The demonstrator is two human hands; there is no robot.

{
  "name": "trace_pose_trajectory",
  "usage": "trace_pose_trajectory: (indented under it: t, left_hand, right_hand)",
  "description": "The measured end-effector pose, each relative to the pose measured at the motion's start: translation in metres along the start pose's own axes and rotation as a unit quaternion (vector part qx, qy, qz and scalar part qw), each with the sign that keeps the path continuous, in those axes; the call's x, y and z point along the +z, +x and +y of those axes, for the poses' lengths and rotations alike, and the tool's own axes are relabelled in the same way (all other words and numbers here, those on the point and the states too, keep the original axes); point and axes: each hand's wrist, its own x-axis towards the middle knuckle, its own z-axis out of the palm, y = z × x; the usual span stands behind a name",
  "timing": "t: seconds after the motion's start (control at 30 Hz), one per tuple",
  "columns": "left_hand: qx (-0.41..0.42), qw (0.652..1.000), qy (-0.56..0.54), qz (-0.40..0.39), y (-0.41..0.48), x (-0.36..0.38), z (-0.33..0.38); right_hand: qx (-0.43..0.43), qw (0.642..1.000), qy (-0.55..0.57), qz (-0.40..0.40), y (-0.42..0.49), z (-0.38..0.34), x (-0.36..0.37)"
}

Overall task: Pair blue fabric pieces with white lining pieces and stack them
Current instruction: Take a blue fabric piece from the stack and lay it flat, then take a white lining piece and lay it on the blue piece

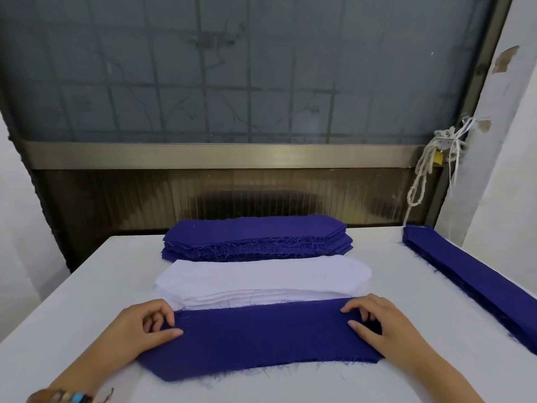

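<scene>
The left hand and the right hand each pinch one end of the blue fabric piece, thumb on top, fingers curled at the edge. The piece lies flat just in front of the white lining stack, its far edge touching it; the blue stack sits behind that stack. I think both ends should move together, kept tight, so the edges meet the lining evenly.

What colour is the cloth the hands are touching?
The fabric piece is deep blue, clearest in the head view.
</scene>
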Motion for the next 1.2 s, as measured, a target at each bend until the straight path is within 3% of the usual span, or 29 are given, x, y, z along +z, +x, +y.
trace_pose_trajectory:
  t: [0.27,0.47,0.6,0.8,0.97,1.2]
  left_hand:
    - [0.018,0.998,0.033,0.041,0.009,0.009,0.005]
    - [0.087,0.986,0.082,0.121,0.041,0.022,0.038]
    - [0.098,0.977,0.101,0.158,0.075,0.044,0.061]
    - [0.076,0.976,0.131,0.155,0.095,0.08,0.063]
    - [0.078,0.972,0.139,0.173,0.097,0.084,0.052]
    - [0.046,0.953,0.273,0.122,0.101,0.088,0.052]
  right_hand:
    - [0.042,0.998,-0.012,-0.051,0.017,-0.005,-0.008]
    - [0.017,0.999,-0.007,0.04,0.058,-0.025,0.001]
    - [-0.016,0.998,-0.005,0.054,0.1,-0.048,0.026]
    - [-0.009,1.0,0.008,-0.014,0.139,-0.072,0.069]
    - [0.003,0.998,-0.056,0.013,0.142,-0.066,0.088]
    - [0.0,0.997,-0.078,0.003,0.141,-0.063,0.088]
